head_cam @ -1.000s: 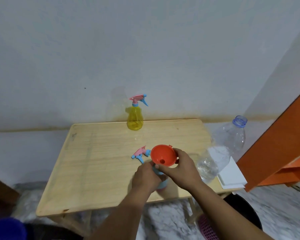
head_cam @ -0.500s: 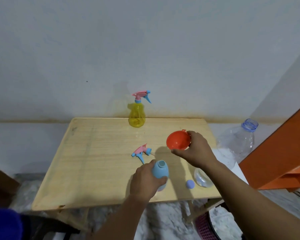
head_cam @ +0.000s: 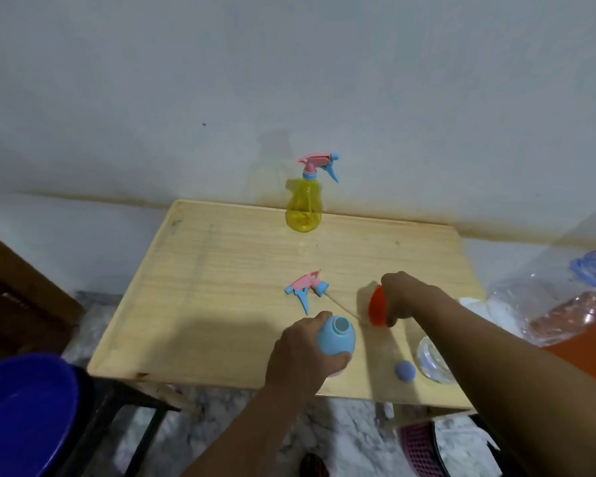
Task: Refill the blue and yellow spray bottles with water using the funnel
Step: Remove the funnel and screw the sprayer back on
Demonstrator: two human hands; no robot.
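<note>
With the left hand [head_cam: 301, 352] gripping the open blue bottle [head_cam: 336, 337] and right-hand fingers [head_cam: 398, 304] holding the funnel [head_cam: 377, 308] just beyond it (tilted sideways), a careless set-down could knock the bottle over.

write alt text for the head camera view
A left hand grips an open blue bottle on a wooden table while the right hand holds an orange funnel beside it. A loose sprayer lies nearby; a yellow spray bottle stands behind.
</note>
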